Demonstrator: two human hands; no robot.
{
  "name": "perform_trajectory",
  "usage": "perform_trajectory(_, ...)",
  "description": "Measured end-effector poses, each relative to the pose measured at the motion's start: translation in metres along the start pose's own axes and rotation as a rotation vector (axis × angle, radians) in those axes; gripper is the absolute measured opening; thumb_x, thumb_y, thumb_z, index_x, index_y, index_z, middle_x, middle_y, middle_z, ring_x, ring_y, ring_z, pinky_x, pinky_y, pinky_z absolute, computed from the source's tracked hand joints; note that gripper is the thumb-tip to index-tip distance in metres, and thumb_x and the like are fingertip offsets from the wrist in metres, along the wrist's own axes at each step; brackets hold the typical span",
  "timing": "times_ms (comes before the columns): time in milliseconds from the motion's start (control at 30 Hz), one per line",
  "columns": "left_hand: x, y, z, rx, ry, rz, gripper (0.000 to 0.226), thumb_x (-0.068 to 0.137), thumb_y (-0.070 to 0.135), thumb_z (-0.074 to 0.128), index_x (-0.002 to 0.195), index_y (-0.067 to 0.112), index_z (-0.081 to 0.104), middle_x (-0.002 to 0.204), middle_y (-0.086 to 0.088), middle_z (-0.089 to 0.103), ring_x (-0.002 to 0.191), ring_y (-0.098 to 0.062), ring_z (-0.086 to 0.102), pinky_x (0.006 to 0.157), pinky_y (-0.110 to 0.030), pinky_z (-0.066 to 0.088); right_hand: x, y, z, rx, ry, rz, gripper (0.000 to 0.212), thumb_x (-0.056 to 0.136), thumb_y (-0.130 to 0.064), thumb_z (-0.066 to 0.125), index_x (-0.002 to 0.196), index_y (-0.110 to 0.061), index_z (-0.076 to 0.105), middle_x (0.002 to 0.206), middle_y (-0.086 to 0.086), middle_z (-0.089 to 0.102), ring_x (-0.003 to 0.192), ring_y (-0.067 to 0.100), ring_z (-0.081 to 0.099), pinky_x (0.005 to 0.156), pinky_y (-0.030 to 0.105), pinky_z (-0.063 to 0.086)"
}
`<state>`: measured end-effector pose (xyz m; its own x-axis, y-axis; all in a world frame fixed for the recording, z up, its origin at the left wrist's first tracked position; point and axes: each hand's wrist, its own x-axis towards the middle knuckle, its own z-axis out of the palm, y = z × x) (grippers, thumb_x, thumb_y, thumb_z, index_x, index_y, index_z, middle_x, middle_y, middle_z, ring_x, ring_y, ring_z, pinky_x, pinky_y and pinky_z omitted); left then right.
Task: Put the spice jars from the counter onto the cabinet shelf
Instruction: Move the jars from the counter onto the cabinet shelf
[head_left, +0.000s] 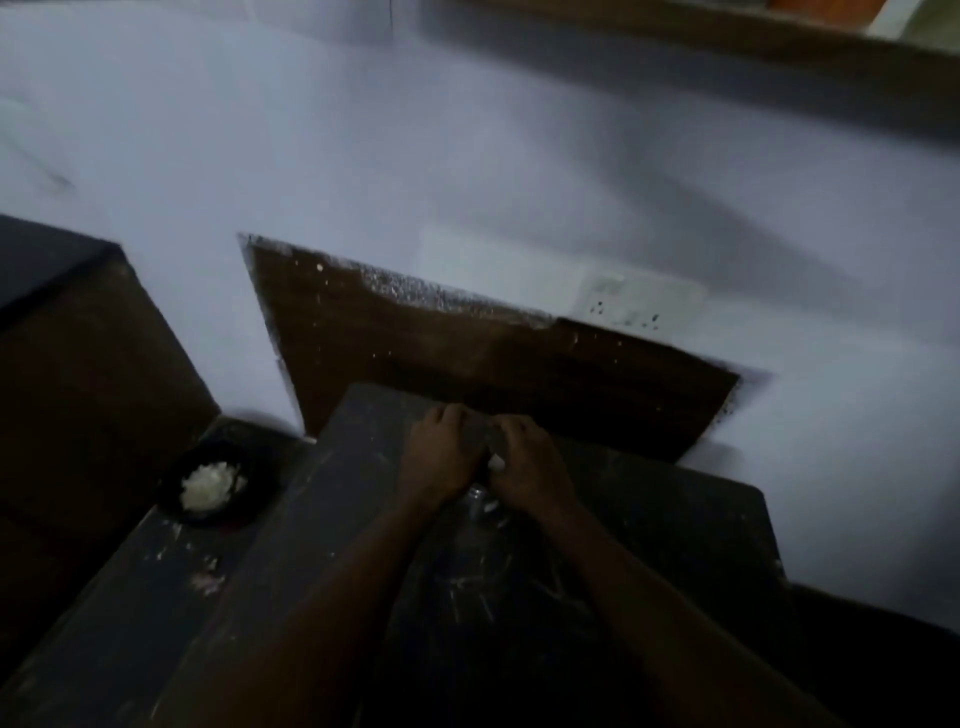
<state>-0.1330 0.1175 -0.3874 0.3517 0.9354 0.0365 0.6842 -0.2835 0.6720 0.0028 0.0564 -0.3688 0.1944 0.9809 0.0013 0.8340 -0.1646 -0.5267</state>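
Clearly my left hand (441, 457) and right hand (530, 465) are pressed together over a jar (483, 501) on the dark counter (311, 545), fingers curled down around its top; only a glint of clear glass shows beneath my palms, and the blur hides whether the lid is on. Whether I truly have it clamped or am only cupping it, I cannot tell. Glass like this should be stiff, slick and breakable, probably light, so I'd take it round the body below the lid rather than by the cap alone.

Left of me sits a black bowl (213, 486) of something white, well apart. A brown board (467, 353) leans on the wall (363, 156) just behind my hands. The shelf (727, 47) runs high at upper right, with nothing between.
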Motion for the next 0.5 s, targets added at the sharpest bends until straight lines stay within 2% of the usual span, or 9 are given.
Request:
perform_trajectory(67,-0.005,-0.017,0.02,0.046,-0.09,-0.051,0.062,0.087,0.04,0.073,0.14,0.014,0.054,0.136,-0.013,0.056,0.118,-0.034,0.057,0.098,-0.041,0.047,-0.005,0.013,0.024,-0.017,-0.069,0.055,0.054,0.084,-0.034,0.073,0.131,-0.014,0.057,0.135,0.013,0.056,0.122,0.032,0.057,0.101,0.043,0.048)
perform_trajectory(233,-0.008,-0.042,0.06,0.09,-0.177,-0.016,0.07,0.084,0.04,0.076,0.142,0.009,0.053,0.138,-0.014,0.057,0.125,-0.034,0.051,0.099,-0.041,0.042,-0.011,0.042,0.07,-0.012,-0.123,0.104,0.069,0.082,-0.023,0.075,0.145,-0.013,0.05,0.142,0.014,0.053,0.131,0.032,0.053,0.108,0.037,0.043)
perform_trajectory(367,0.0,-0.056,0.085,0.092,-0.173,-0.074,0.08,0.082,0.047,0.075,0.147,0.011,0.044,0.143,-0.015,0.05,0.128,-0.036,0.05,0.1,-0.041,0.044,-0.009,0.06,0.09,-0.049,-0.051,0.153,0.067,0.078,-0.027,0.074,0.14,-0.015,0.049,0.136,0.014,0.05,0.125,0.034,0.051,0.102,0.041,0.047)
perform_trajectory(433,0.008,-0.059,0.095,0.079,-0.185,-0.108,0.092,0.08,0.047,0.078,0.154,0.014,0.035,0.151,-0.017,0.042,0.131,-0.039,0.048,0.102,-0.044,0.045,-0.005,0.069,0.097,-0.088,-0.035,0.188,0.069,0.076,-0.034,0.074,0.137,-0.018,0.047,0.137,0.013,0.046,0.123,0.034,0.05,0.099,0.044,0.049)
perform_trajectory(500,0.017,-0.061,0.104,0.076,-0.224,-0.093,0.102,0.079,0.044,0.081,0.159,0.015,0.027,0.158,-0.017,0.033,0.137,-0.04,0.043,0.107,-0.046,0.043,-0.001,0.076,0.101,-0.051,-0.047,0.214,0.072,0.074,-0.04,0.078,0.136,-0.019,0.046,0.139,0.012,0.044,0.121,0.032,0.052,0.092,0.041,0.051)
